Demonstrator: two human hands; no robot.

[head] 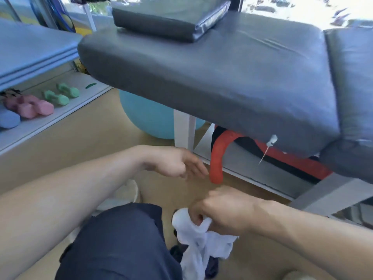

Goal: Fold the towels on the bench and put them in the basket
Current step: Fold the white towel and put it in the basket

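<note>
My right hand (220, 213) grips a crumpled white towel (199, 241) low in front of the bench, and the cloth hangs down beside my knee. My left hand (181, 162) hovers a little higher and to the left with its fingers straight, holding nothing. The grey padded bench (212, 77) stretches across the upper part of the view. A dark folded cloth (167, 19) lies on the bench's far end. No basket is in sight.
A red and black bag (218, 158) sits on the shelf under the bench. A light blue exercise ball (149, 118) rests behind the white bench leg. Pink, green and blue dumbbells (58, 96) lie on a low shelf at left. My knee in dark shorts (121, 243) fills the bottom.
</note>
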